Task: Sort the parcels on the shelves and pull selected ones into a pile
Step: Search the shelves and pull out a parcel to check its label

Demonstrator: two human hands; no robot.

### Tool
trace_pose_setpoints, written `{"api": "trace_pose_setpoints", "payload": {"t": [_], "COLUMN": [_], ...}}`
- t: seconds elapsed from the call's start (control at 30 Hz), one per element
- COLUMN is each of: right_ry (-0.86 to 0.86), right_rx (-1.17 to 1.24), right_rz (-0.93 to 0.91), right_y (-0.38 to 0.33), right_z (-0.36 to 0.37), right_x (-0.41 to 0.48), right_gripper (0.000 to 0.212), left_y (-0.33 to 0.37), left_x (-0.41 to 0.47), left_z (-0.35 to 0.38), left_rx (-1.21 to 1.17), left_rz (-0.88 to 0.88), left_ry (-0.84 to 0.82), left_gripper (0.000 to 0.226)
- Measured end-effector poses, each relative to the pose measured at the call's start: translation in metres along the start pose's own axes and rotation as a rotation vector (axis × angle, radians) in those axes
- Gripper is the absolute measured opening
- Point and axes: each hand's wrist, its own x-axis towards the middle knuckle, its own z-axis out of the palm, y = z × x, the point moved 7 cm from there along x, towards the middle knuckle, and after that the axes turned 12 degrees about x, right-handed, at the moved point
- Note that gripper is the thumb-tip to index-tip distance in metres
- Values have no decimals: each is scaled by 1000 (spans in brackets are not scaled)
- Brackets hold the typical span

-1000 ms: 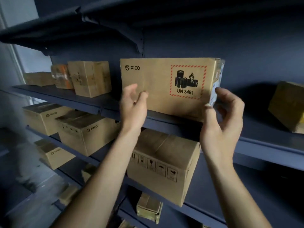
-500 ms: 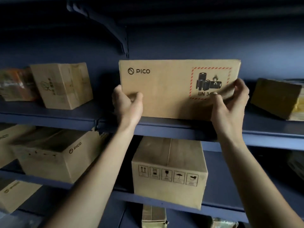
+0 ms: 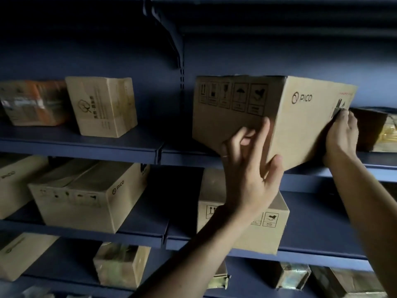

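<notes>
1. Clasped the PICO box point(image 3: 300, 121) at two ends. Wrapped the left hand point(image 3: 247, 168) round the near lower corner, thumb under the logo face and fingers spread over the face with the handling symbols. Curled the right hand point(image 3: 341, 134) round the far right edge, across the red-bordered hazard label.
2. Judged this two-ended hold suited to so wide a carton: enough to steer it and stop any swing on the way out.
3. Held it skewed, corner-on to the camera, with the near corner jutting past the front lip of the upper shelf point(image 3: 86, 145). Could not tell whether the base touched the shelf, being hidden behind the left hand.
4. Worked in a tight spot on the right, just beside a dark parcel point(image 3: 367, 127). Probably for that reason gripped the edge rather than reaching behind.
5. Left untouched, well apart to the left on the same shelf, a cotton-logo box point(image 3: 101, 106) and an orange-wrapped parcel point(image 3: 32, 102).
6. Stood above another carton point(image 3: 272, 233) on the shelf below, partly covered by the left forearm. Judged the pull-out under way, not finished.
</notes>
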Motion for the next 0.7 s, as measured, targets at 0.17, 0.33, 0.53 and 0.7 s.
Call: {"api": "trace_pose_setpoints", "payload": {"t": [0.17, 0.33, 0.53, 0.7], "right_ry": [48, 98, 17, -153], "right_rx": [11, -54, -58, -8], "right_rz": [2, -39, -300, -594], "right_y": [-1, -13, -44, -70], "right_z": [-6, -15, -21, -11], "right_x": [-5, -22, -107, -181], "right_gripper": [48, 56, 61, 42], "left_y": [-10, -72, -109, -114], "left_x": [4, 18, 50, 62], "left_z": [-5, -8, -8, 13], "left_rx": [-8, 22, 91, 103], "left_rz": [-40, -290, -493, -587], "left_ry": [29, -52, -139, -370], "left_gripper": [61, 61, 49, 54]}}
